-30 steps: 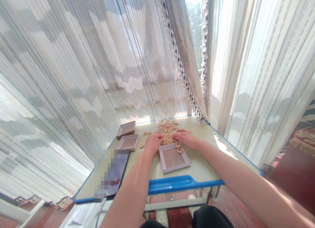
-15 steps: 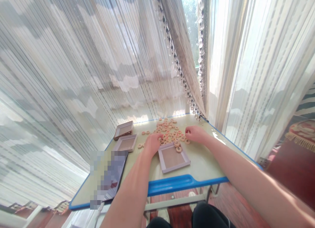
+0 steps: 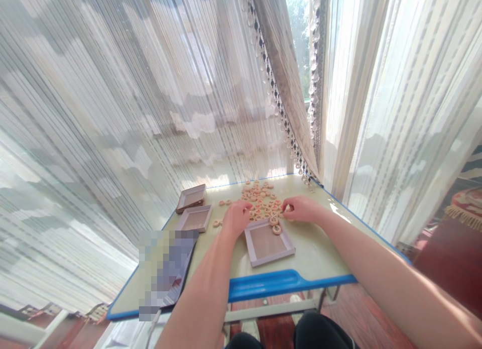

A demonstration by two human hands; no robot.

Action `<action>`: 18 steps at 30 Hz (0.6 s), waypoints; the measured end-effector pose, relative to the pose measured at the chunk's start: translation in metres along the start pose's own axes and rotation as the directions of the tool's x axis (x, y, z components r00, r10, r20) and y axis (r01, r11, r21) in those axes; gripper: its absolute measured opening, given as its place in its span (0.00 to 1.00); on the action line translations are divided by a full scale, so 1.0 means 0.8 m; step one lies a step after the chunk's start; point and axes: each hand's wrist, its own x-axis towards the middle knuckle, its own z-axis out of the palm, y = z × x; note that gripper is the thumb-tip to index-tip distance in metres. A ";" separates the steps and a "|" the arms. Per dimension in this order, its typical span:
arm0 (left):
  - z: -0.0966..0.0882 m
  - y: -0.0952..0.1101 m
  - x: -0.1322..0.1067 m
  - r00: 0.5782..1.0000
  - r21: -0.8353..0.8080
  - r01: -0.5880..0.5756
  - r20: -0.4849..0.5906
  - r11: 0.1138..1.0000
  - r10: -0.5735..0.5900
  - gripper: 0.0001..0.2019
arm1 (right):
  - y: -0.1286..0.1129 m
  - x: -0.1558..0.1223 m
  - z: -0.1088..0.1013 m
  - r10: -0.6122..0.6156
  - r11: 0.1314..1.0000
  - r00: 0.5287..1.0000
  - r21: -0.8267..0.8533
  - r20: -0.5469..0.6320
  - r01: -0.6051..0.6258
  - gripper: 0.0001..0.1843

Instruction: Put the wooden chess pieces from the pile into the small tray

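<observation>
Many round wooden xiangqi pieces (image 3: 259, 192) with red and black characters lie in a loose heap on the table. At the heap's left edge is my left hand (image 3: 238, 218), fingers loosely bent and apart beside the pieces; its thumb side is partly hidden. My right hand (image 3: 303, 209) is at the right edge, thumb and forefinger curled around a piece (image 3: 289, 208). Between my forearms lies a shallow, pale square box (image 3: 251, 251). Two pieces with black characters (image 3: 276, 230) rest at its far right corner.
On the left are another shallow box (image 3: 183, 223) and a stack of box parts (image 3: 178, 207). A dark-edged tablet-like object (image 3: 184, 268), partly pixelated, lies nearer. The pale table (image 3: 316, 253) has a blue edge, with curtains (image 3: 211, 113) hanging beyond it.
My right hand has shifted slightly down and left, its thumb and forefinger now around a piece. The left hand stays nearly in place. The view has moved a little.
</observation>
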 end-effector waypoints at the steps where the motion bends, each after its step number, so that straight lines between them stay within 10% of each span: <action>1: -0.001 0.000 0.000 1.000 -0.003 0.024 0.016 1.000 -0.024 0.16 | -0.001 0.000 0.001 -0.002 1.000 1.000 0.003 -0.012 0.002 0.09; 8: -0.005 0.004 -0.002 0.995 -0.133 0.096 -0.025 0.987 -0.100 0.23 | -0.023 0.001 0.015 -0.204 0.956 0.964 0.180 -0.168 0.234 0.19; 18: -0.004 -0.004 0.002 0.989 0.071 0.134 0.059 0.988 -0.138 0.24 | -0.031 0.001 0.018 -0.246 0.969 0.964 -0.033 -0.095 0.244 0.21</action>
